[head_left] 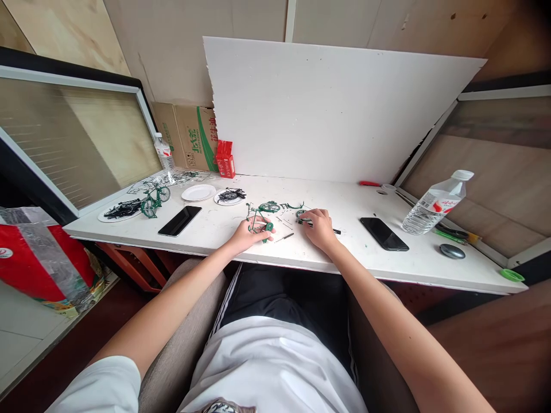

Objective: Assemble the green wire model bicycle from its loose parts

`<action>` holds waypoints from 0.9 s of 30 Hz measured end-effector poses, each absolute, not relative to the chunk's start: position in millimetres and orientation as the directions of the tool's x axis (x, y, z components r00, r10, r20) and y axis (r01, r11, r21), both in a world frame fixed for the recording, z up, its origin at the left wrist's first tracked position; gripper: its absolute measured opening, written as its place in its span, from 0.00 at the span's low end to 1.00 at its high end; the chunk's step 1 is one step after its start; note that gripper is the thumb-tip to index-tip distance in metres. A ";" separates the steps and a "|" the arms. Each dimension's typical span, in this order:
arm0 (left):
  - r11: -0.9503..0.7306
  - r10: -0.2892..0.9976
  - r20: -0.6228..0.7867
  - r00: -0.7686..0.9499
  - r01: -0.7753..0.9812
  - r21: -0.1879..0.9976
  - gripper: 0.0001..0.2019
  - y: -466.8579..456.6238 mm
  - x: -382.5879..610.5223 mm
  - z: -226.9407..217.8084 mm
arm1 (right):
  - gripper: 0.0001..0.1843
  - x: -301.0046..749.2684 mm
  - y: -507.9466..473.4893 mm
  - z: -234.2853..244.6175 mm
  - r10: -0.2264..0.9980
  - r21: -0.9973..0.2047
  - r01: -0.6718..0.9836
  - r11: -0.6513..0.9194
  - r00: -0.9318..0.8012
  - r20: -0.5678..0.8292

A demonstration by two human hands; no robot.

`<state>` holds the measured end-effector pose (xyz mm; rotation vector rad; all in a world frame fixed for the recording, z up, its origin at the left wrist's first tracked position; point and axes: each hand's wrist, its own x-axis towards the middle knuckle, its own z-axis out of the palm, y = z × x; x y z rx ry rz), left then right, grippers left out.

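My left hand (246, 236) is closed around a small green model bicycle frame (258, 215), held just above the table near its front edge. A round green part (269, 226) shows at the fingertips. My right hand (319, 229) rests on the tabletop with fingers bent down and close together; whatever is under the fingertips is hidden. Beside those fingers lies a small green wheel (300, 214). A black stick-like tool (337, 232) pokes out beyond this hand. Between my hands lie several thin small parts and a dark thin rod (287, 236). Another green wheel (269, 206) lies behind the frame.
A complete-looking green model bicycle (155, 199) stands at left, by a plate of black parts (114, 217) and a phone (179, 221). Further back are two white plates, one bare (198, 192). At right are another phone (384, 234), a water bottle (434, 203) and a mouse (451, 250).
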<state>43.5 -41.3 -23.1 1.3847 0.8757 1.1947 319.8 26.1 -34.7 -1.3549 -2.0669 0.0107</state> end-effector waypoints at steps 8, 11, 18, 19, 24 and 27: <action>-0.171 0.950 0.188 0.248 -0.088 0.981 0.24 -42.0 43.7 -22.3 | 0.23 306.1 22.2 -41.9 0.763 -0.152 0.797 0.585 -0.477 0.435; -0.182 0.949 0.196 0.247 -0.079 0.980 0.25 -42.3 43.6 -21.8 | 0.25 306.4 23.3 -43.4 0.757 -0.153 0.780 0.607 -0.508 0.412; -0.168 0.954 0.180 0.241 -0.068 0.983 0.24 -43.0 44.1 -19.7 | 0.23 306.0 22.5 -43.8 0.787 -0.187 0.807 0.561 -0.448 0.424; -0.169 0.954 0.181 0.239 -0.069 0.983 0.24 -43.1 44.4 -19.4 | 0.23 305.4 22.1 -42.9 0.785 -0.189 0.808 0.559 -0.441 0.434; -0.168 0.953 0.184 0.239 -0.087 0.982 0.24 -42.5 44.4 -20.2 | 0.18 301.1 27.2 -32.8 0.791 -0.207 0.833 0.513 -0.364 0.492; -0.167 0.952 0.184 0.246 -0.087 0.982 0.24 -41.5 43.3 -21.9 | 0.15 294.2 41.0 -23.6 0.823 -0.281 0.839 0.466 -0.294 0.486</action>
